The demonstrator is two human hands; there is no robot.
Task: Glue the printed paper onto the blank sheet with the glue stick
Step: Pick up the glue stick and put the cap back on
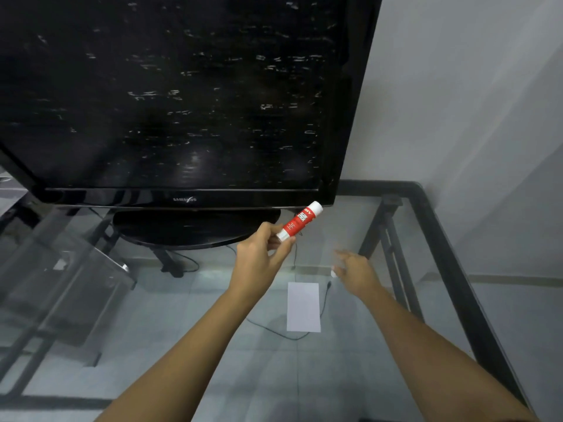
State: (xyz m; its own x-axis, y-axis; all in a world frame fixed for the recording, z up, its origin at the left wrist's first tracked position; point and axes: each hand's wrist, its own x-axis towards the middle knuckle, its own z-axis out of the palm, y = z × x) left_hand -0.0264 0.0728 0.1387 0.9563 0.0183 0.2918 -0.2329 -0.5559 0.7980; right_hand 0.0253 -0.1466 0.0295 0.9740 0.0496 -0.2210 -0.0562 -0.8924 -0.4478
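Fingers (281, 248) of left hand (258, 264) pinch glue stick (300, 220) by lower end, stick raised, tilted toward TV (182, 102). Right hand (355, 274) near, blurred; grip unclear. White sheet (303, 307) flat on glass tabletop (441, 236), between forearms.

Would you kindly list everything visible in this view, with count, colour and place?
Television: one, black, on its oval base at the table's back.
Glass table: one, clear top, black metal frame, beneath everything.
Lower glass shelf: one, clear, under the table at left.
White sheet: one, white, flat on the glass between the forearms.
Cable: one, black, curving by the sheet; on or under the glass, unclear.
Glue stick: one, red with white ends, tilted, held before the television's lower corner.
Left hand: one, grips the glue stick's lower end.
Right hand: one, motion-blurred, right of the sheet's far end; small white bit at its fingers, unidentifiable.
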